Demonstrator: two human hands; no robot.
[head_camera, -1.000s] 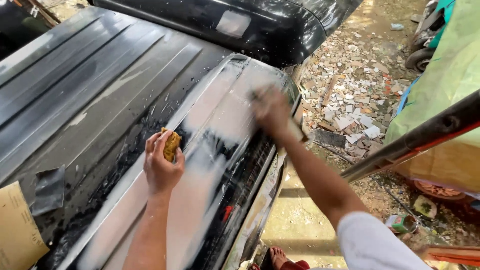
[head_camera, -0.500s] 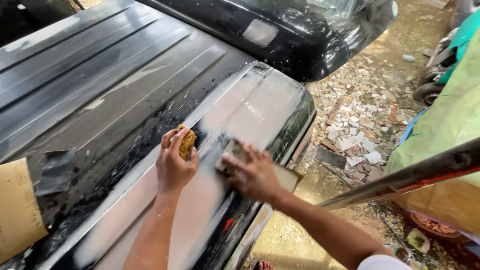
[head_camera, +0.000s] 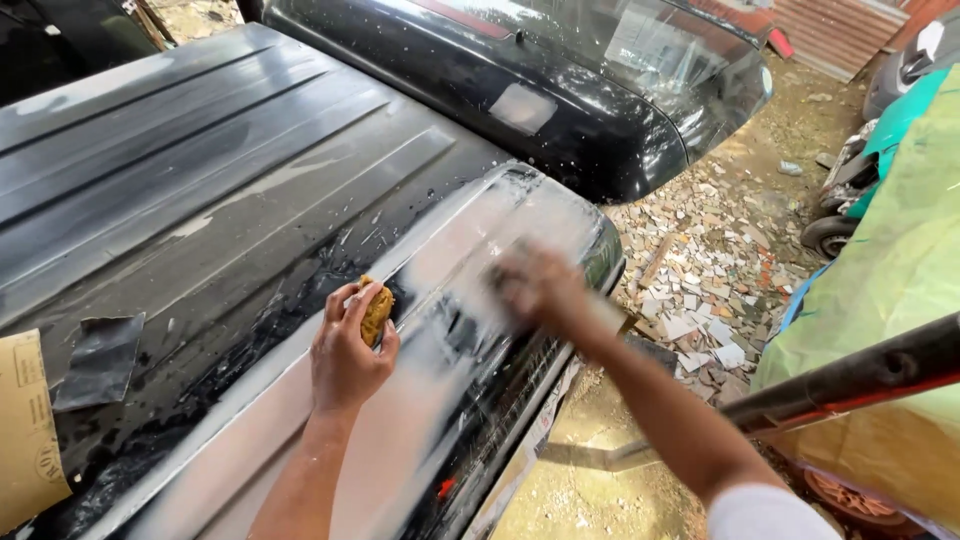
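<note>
On roof, sponge upright in left hand

the left hand is curled shut with fingers wrapped forward and forearm reaching up from the lower edge, while the right hand, blurred, lies palm down with its bare forearm stretched in from the lower right, a white sleeve at the elbow

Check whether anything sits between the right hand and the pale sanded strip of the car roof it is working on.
Nothing visible does. The right hand, blurred by motion, lies flat on the pale sanded strip of the black roof. The left hand, holding a yellow sponge, rests on the same strip beside it, not in its path.
</note>
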